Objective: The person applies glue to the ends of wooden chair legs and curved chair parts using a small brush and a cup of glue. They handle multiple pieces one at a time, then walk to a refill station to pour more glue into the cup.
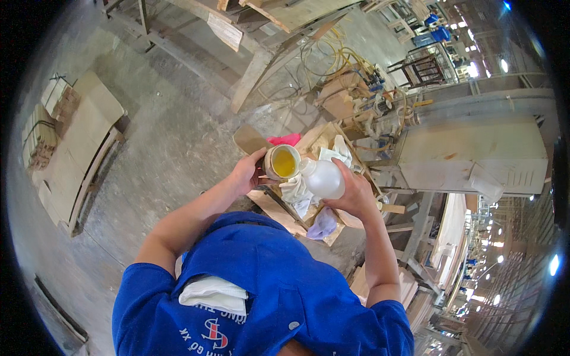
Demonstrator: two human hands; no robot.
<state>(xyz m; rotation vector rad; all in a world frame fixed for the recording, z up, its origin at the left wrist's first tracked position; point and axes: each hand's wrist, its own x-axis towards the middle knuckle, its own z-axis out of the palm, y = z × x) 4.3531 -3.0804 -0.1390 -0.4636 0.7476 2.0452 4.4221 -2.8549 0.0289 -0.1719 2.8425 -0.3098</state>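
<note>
My left hand (248, 173) is wrapped round a small cup (271, 155) with yellow liquid (284, 162) in it. In my right hand (355, 193) is a white translucent plastic bottle (323, 180), tipped on its side with its neck at the cup's rim. Whether anything flows from the bottle I cannot make out. Beneath both hands stands a wooden work surface with crumpled white rags (298, 196), a pink cloth (285, 140) and a lilac cloth (322, 224) on it.
To the right stands a large grey metal cabinet (469, 154) beside pipes and a coil of yellow hose (338, 53). At far left, bundled wood pieces (40, 139) rest on a low board (83, 148). A wooden bench (255, 74) is ahead.
</note>
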